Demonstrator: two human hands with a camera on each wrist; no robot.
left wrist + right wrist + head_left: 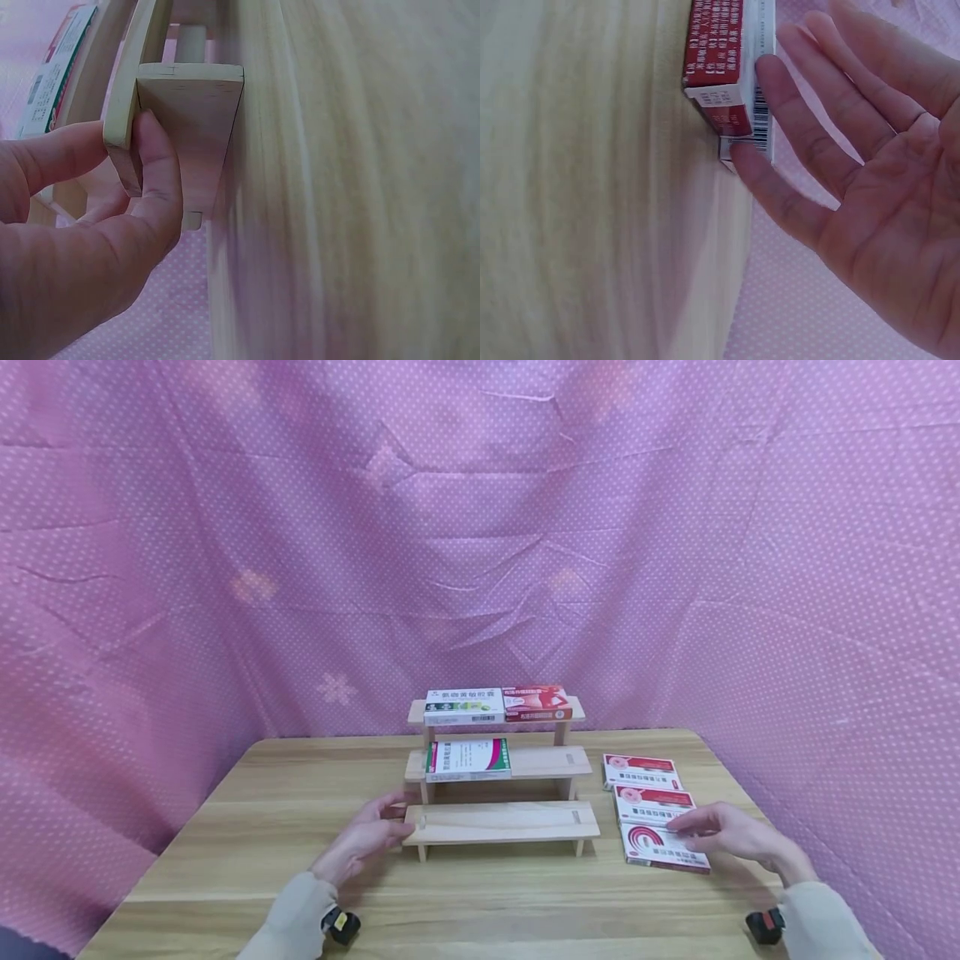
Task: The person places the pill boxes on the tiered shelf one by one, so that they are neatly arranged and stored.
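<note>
A three-step wooden display stand sits mid-table. My left hand pinches the left end of its lowest board, the thumb and fingers on opposite faces in the left wrist view. Three flat medicine boxes form a column to the right of the stand: a far red-and-white box, a middle one and a near white one with red arcs. Over the near box is my right hand, its fingers loosely extended. In the right wrist view, the fingertips are right at the edges of the boxes.
The top step bears a white-and-green medicine box and a red one. On the middle step's left half lies a white box with green and magenta ends. Pink dotted cloth hangs behind the wooden table.
</note>
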